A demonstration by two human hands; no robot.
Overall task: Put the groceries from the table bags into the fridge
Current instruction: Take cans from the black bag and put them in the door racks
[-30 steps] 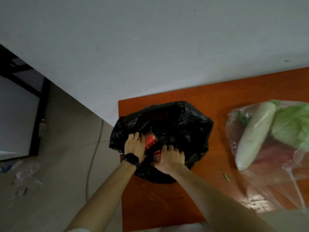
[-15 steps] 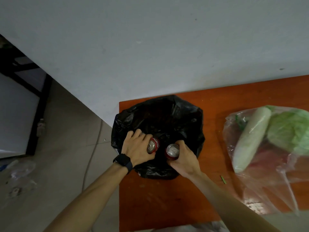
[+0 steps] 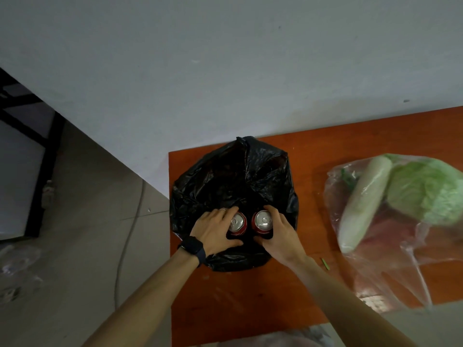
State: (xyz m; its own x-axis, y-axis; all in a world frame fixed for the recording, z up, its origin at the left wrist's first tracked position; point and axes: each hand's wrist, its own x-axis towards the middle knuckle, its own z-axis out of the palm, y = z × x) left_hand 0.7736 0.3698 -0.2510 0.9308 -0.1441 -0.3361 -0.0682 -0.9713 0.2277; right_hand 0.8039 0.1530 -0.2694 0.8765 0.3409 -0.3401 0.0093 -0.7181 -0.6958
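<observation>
Nearest you, in the front of the black bag's [image 3: 225, 181] open mouth, your left hand [image 3: 213, 229] curls round a red can [image 3: 236, 222] and your right hand [image 3: 280, 236] curls round a second can [image 3: 263, 220]. Both stand upright, side by side, tops showing. They look sealed, so expect them rigid, fairly heavy and smooth. Hold each round the middle of its wall, not by the rim. The black bag is thin and limp and may cling, so lift straight up. Right of the black bag on the counter [image 3: 313, 151], well apart, a clear bag [image 3: 400, 259] holds a white radish [image 3: 363, 204] and a cabbage [image 3: 426, 191], bulkier things needing a fuller hold.
</observation>
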